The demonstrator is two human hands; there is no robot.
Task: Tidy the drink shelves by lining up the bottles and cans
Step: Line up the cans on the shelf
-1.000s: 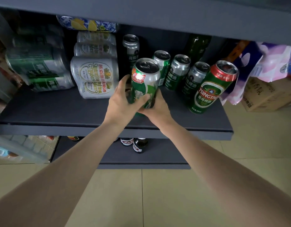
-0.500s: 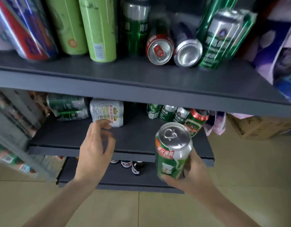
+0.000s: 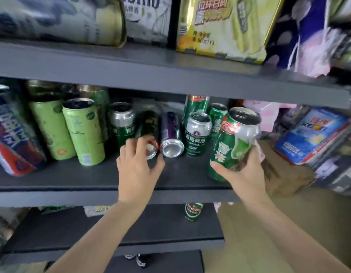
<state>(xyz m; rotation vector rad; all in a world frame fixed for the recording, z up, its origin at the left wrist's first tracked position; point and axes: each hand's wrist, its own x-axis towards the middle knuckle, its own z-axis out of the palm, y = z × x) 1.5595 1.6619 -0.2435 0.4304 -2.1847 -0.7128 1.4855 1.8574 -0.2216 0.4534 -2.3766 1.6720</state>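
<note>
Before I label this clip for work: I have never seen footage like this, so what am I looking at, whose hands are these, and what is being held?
This is one view from a camera worn on a person's head, looking down at their own bare hands. No machine is involved. They face a dark grey shelf of drinks. The right hand holds a green can upright at the shelf's right end. The left hand reaches to a red-ended can lying on its side, beside a purple can also lying down. Light green cans stand upright to the left.
</note>
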